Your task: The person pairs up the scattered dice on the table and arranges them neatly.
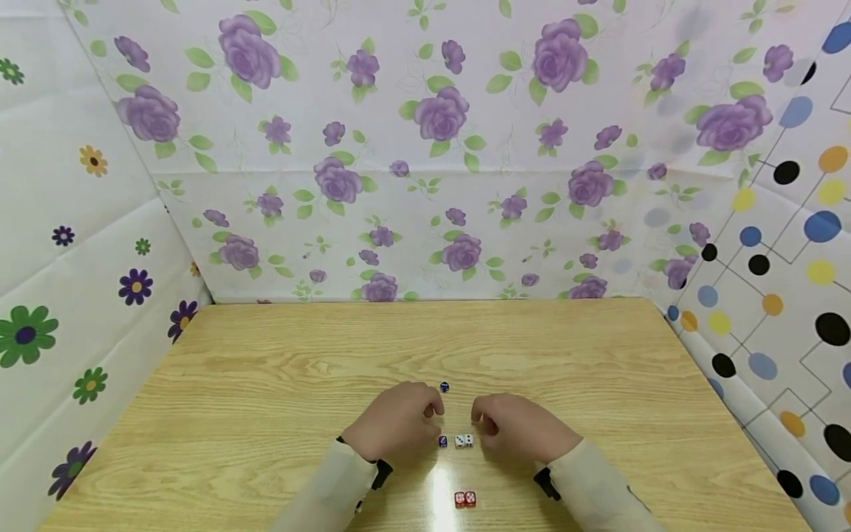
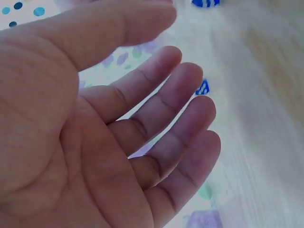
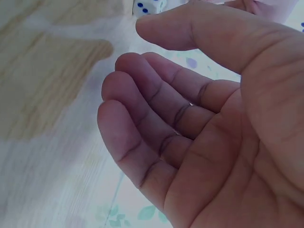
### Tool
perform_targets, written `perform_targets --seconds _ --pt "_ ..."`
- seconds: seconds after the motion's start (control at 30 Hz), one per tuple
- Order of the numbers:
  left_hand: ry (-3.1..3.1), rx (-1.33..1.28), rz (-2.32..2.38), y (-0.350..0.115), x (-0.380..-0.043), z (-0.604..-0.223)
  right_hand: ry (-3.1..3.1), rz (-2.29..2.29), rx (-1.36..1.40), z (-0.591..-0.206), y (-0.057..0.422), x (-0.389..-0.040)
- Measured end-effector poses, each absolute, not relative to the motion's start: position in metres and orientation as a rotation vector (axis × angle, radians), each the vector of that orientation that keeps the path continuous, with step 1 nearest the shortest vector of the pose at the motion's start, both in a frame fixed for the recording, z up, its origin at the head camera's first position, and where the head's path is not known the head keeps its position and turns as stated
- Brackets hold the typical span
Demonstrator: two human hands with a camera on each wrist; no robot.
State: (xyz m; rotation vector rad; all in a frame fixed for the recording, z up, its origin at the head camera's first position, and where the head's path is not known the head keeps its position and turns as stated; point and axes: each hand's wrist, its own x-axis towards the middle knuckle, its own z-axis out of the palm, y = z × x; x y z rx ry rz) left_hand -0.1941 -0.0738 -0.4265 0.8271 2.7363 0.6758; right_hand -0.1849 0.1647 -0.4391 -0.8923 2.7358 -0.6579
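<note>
My left hand (image 1: 399, 420) hovers over the table with loosely bent fingers and nothing in its palm. A blue die (image 1: 442, 441) lies right by its thumb tip. Farther off, past the index finger, sits a second blue die (image 1: 445, 386); both dice show partly in the left wrist view. Two white dice (image 1: 464, 441) stand side by side between the hands. Close to their right is my right hand (image 1: 521, 428), fingers relaxed and palm bare. In the right wrist view a white die (image 3: 148, 7) appears just beyond the thumb.
Nearer to me, two red dice (image 1: 465, 499) lie side by side on the wooden table (image 1: 279, 369). A flowered cloth (image 1: 425, 185) hangs behind the table's far edge. Patterned sheets also stand at the left (image 1: 100, 295) and right sides.
</note>
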Motion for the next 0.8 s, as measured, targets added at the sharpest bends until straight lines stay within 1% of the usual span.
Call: perform_targets --seconds 0.47,0.63,0.8 --pt "2.821 0.723 0.724 -0.094 -0.199 -0.406 2.903 -0.633 -0.755 -0.431 0.170 -0.203" --pt "2.774 0.767 0.665 -0.085 -0.196 -0.408 2.977 -0.575 -0.820 -0.428 0.155 -0.217" --pt "2.678 0.818 0.607 -0.075 -0.190 -0.417 2.918 -0.494 -0.936 -0.436 0.138 -0.229"
